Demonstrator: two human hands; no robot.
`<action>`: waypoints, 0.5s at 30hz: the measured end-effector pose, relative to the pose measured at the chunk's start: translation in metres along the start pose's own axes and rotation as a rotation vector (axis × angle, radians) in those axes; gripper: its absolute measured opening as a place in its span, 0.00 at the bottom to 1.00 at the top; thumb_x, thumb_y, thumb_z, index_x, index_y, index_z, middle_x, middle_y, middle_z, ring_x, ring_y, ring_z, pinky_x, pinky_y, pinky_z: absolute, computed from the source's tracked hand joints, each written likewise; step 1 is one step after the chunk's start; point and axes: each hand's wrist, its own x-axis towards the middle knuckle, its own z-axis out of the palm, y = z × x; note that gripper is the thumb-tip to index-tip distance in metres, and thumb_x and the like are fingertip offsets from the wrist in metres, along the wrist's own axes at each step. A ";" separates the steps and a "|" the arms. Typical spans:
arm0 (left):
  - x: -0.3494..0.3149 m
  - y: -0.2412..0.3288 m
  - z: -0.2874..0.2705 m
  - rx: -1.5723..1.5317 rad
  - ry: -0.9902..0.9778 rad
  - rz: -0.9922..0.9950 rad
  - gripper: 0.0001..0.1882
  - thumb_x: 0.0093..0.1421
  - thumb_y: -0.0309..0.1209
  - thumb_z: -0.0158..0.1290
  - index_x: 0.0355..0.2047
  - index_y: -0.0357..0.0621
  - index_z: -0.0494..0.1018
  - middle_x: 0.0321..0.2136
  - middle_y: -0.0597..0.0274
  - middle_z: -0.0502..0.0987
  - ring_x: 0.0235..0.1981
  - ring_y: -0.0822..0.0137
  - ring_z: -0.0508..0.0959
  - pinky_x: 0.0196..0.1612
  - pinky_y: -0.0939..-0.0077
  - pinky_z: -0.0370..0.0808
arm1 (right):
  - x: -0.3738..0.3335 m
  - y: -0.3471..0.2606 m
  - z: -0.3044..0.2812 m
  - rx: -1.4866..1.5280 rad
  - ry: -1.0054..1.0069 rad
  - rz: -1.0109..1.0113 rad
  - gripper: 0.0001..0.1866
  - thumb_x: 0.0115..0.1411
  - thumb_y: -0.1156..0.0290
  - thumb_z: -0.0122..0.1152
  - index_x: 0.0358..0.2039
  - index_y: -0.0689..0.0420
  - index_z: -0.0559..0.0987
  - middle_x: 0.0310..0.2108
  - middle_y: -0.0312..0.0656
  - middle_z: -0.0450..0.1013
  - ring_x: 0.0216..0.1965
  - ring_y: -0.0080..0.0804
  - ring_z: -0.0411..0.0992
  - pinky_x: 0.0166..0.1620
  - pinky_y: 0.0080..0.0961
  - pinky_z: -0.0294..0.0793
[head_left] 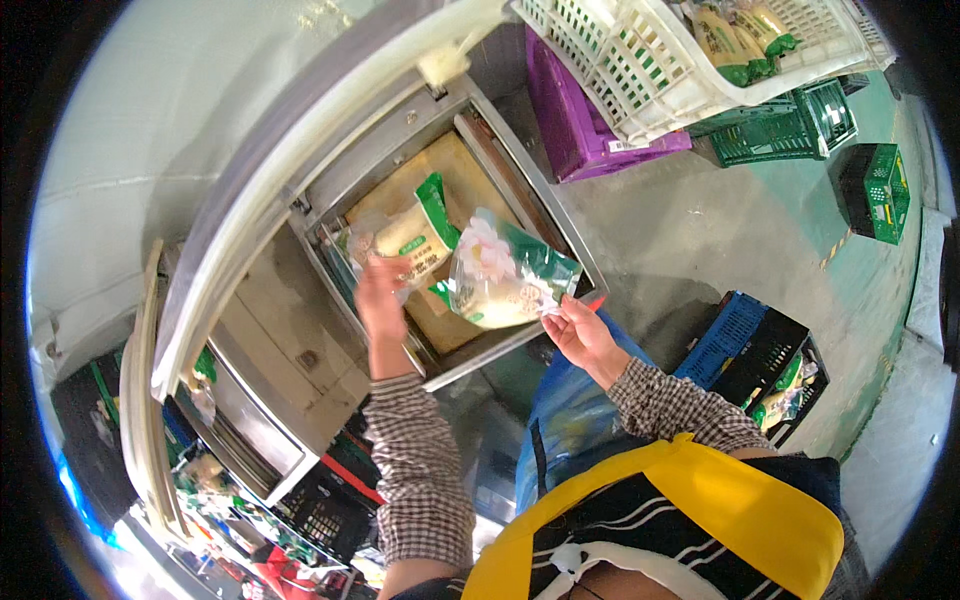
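My right hand (580, 338) pinches the lower right corner of a clear plastic food bag (496, 275) with green print, a pink-white flower and pale contents. The bag is tilted over the near right part of an open vacuum sealer chamber (480, 362). Beside it, a second bag (408, 245) of pale food with a green end lies in the chamber on a yellowish board (440, 165). My left hand (383, 300) is at the near left end of that second bag; its fingers are smeared by motion. A small red thing (597, 302) shows by my right fingers, its kind unclear.
The sealer's raised lid (235, 190) arches along the left. A second metal chamber (265, 365) adjoins at left. A white crate (640, 70) holding similar bags stands over a purple crate (580, 120) at far right. A black and blue crate (745, 340) sits on the floor at right.
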 end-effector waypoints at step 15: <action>-0.022 -0.002 0.001 0.361 -0.174 -0.003 0.07 0.57 0.29 0.48 0.28 0.37 0.68 0.18 0.67 0.67 0.20 0.75 0.65 0.25 0.79 0.65 | -0.029 0.038 0.026 0.074 0.069 0.249 0.05 0.57 0.74 0.53 0.34 0.57 0.74 0.37 0.39 0.73 0.39 0.28 0.71 0.48 0.28 0.70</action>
